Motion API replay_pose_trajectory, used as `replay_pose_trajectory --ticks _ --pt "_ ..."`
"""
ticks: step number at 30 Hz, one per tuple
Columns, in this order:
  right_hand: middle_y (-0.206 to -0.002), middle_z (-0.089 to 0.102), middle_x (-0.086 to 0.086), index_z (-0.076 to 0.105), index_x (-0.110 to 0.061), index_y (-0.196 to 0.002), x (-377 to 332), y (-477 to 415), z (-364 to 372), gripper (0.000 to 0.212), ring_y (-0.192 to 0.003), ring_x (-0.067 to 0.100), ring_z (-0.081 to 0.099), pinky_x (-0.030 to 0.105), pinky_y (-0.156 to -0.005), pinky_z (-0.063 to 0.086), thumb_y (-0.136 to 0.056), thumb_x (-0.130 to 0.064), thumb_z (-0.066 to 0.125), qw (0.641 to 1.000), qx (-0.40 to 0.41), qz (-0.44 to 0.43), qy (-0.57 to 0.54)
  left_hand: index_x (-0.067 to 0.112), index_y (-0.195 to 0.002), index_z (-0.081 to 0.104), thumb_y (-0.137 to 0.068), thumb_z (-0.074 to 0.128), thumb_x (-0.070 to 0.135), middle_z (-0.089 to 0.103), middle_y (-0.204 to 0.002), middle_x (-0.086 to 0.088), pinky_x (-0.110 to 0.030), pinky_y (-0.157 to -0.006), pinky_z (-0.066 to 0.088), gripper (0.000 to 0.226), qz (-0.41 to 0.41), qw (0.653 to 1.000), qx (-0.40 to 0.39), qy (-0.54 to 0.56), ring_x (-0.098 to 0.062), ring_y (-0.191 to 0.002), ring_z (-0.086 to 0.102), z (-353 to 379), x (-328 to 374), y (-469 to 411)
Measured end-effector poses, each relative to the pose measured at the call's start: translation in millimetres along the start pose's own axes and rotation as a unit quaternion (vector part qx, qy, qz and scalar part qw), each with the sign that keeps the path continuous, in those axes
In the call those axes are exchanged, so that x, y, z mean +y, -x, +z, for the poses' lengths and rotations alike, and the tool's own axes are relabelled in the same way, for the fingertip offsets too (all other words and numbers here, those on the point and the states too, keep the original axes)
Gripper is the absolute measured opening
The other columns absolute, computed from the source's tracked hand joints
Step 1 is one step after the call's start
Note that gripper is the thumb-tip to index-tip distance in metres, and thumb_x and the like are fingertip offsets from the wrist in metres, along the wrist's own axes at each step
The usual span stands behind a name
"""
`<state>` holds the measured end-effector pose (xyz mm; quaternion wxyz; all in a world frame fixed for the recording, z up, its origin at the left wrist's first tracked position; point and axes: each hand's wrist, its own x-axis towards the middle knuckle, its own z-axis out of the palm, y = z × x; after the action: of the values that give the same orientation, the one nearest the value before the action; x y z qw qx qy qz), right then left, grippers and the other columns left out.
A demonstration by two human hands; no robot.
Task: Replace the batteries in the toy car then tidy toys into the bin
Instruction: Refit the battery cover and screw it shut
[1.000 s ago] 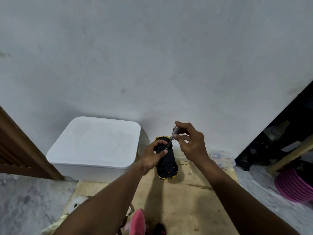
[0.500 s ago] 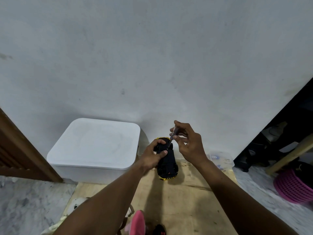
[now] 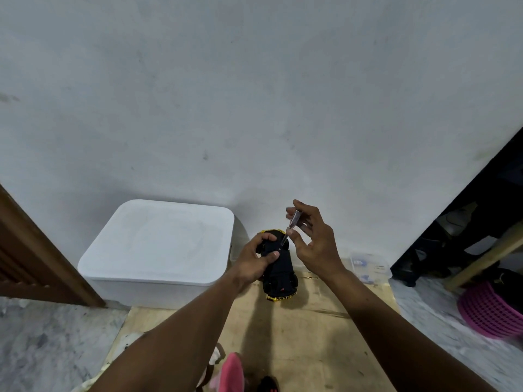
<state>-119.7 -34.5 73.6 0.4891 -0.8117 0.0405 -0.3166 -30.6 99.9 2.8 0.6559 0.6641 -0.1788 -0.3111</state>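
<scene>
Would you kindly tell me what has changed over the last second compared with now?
Very little. The fingers of the right hand have shifted slightly on the screwdriver, as if twisting it; nothing was taken or released. The left hand still grips the toy car, the screwdriver tip still on its underside, and the white lidded bin has not moved.

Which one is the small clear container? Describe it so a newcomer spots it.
Start at the big white lidded bin against the wall. To its right the left hand grips the black toy car on the plywood board; further right, past the right hand pinching a screwdriver, the small clear container sits at the wall's foot. It alone is see-through, far lower than the bin.
</scene>
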Motion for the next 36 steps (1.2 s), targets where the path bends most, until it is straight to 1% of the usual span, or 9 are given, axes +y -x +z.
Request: replay_pose_trajectory --ticks 5,9,14,19,25,29,31,33,36 --pt "-0.098 0.067 -0.004 0.057 -0.029 -0.129 1 -2 2 0.058 -0.095 0.017 0.069 0.034 -0.084 0.059 -0.085 0.008 0.067 1.0 0.011 -0.007 0.026 0.02 -0.116 0.059 -0.093 0.066 0.009 0.06 -0.122 -0.007 -0.04 -0.063 0.059 0.026 0.001 1.0 -0.002 -0.005 -0.024 -0.092 0.064 -1 0 -2" --pt "-0.116 0.069 -0.003 0.054 -0.023 -0.133 0 -3 1 0.057 -0.107 0.012 0.068 0.027 -0.094 0.055 -0.087 0.011 0.061 1.0 -0.013 0.005 0.008 0.021 -0.115 0.059 -0.093 0.066 0.009 0.06 -0.121 -0.006 -0.043 -0.064 0.06 0.026 -0.004 1.0 0.004 -0.008 -0.025 -0.094 0.064 -2 -1 -4" --pt "-0.094 0.068 -0.004 0.058 -0.023 -0.129 2 -6 1 0.055 -0.091 0.015 0.069 0.029 -0.084 0.059 -0.084 0.005 0.07 0.999 0.002 -0.014 0.042 0.023 -0.114 0.06 -0.093 0.066 0.009 0.059 -0.12 -0.007 -0.045 -0.065 0.06 0.026 -0.009 1.0 0.004 -0.01 -0.025 -0.091 0.065 -2 3 -3" --pt "-0.1 0.07 -0.002 0.05 -0.034 -0.134 -4 -6 3 0.059 -0.103 0.008 0.069 0.02 -0.084 0.056 -0.089 0.003 0.063 0.999 -0.027 0.011 0.024 0.024 -0.113 0.06 -0.093 0.066 0.01 0.058 -0.122 -0.009 -0.037 -0.059 0.06 0.025 -0.003 1.0 -0.002 -0.004 -0.021 -0.088 0.064 2 11 -1" --pt "-0.093 0.068 -0.007 0.045 -0.043 -0.135 -5 -7 10 0.066 -0.091 0.012 0.069 0.024 -0.075 0.057 -0.089 0.001 0.064 0.999 0.013 0.031 0.013 0.026 -0.113 0.06 -0.095 0.063 0.01 0.057 -0.124 -0.008 -0.046 -0.068 0.061 0.025 -0.018 1.0 -0.007 0.002 -0.027 -0.093 0.066 -1 20 1" --pt "-0.091 0.068 0.002 0.036 -0.033 -0.146 -11 -14 6 0.07 -0.085 0.013 0.068 0.021 -0.074 0.057 -0.091 0.001 0.062 0.992 0.106 0.054 -0.044 0.029 -0.118 0.057 -0.097 0.057 0.007 0.059 -0.124 -0.005 -0.036 -0.061 0.06 0.03 -0.041 0.999 -0.014 0.009 -0.026 -0.091 0.068 -4 33 3" --pt "-0.086 0.063 0.003 0.042 -0.032 -0.141 -10 -16 1 0.058 -0.075 0.014 0.063 0.023 -0.068 0.057 -0.094 -0.002 0.057 0.988 0.119 0.087 -0.044 0.031 -0.121 0.057 -0.097 0.053 0.004 0.06 -0.124 -0.004 -0.035 -0.06 0.06 0.036 -0.053 0.998 -0.02 0.013 -0.028 -0.093 0.068 -7 40 2" --pt "-0.079 0.056 -0.002 0.056 -0.034 -0.122 -5 -15 -2 0.04 -0.065 0.012 0.053 0.027 -0.06 0.05 -0.096 -0.004 0.051 0.986 0.09 0.14 -0.015 0.033 -0.122 0.056 -0.097 0.049 0.002 0.06 -0.124 -0.003 -0.035 -0.06 0.059 0.04 -0.059 0.998 -0.019 0.014 -0.03 -0.093 0.068 -11 46 2" --pt "-0.088 0.058 -0.003 0.06 -0.025 -0.105 4 -6 -5 0.024 -0.078 0.015 0.056 0.015 -0.061 0.043 -0.092 -0.005 0.056 0.974 0.009 0.222 0.04 0.035 -0.124 0.054 -0.098 0.048 0.003 0.059 -0.125 -0.001 -0.038 -0.063 0.06 0.042 -0.052 0.999 -0.011 0.006 -0.033 -0.095 0.068 -14 52 0"
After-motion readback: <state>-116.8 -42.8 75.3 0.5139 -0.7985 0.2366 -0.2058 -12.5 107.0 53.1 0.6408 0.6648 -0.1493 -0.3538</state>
